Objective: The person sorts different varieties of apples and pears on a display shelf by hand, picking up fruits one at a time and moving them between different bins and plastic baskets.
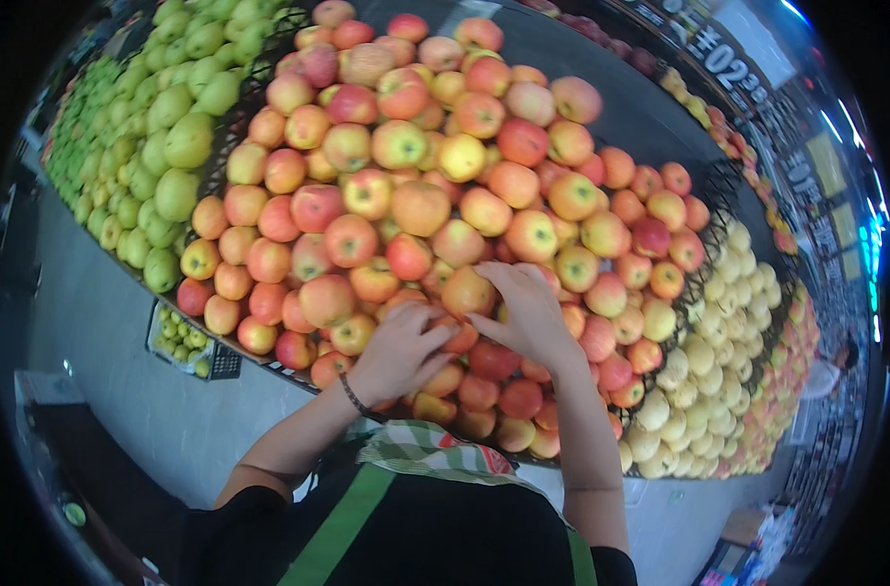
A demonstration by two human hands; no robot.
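A broad heap of red and yellow apples (421, 208) spreads before me on a sloping dark display stand. Near the front of the heap, my right hand (524, 311) has its fingers and thumb around the side of an orange-red apple (467, 292). My left hand (405, 350), with a dark braided band at the wrist, rests low on the heap with bent fingers. Its fingertips reach a red apple (461, 338) just below the other one. Whether they grip that apple is hidden by the hand.
Green pears (185, 146) lie to the left, behind a black mesh divider (229, 132). Pale yellow round fruit (698, 388) fills the right section. A crate (225, 362) of green fruit stands on the floor at left. A person (826, 373) is at far right.
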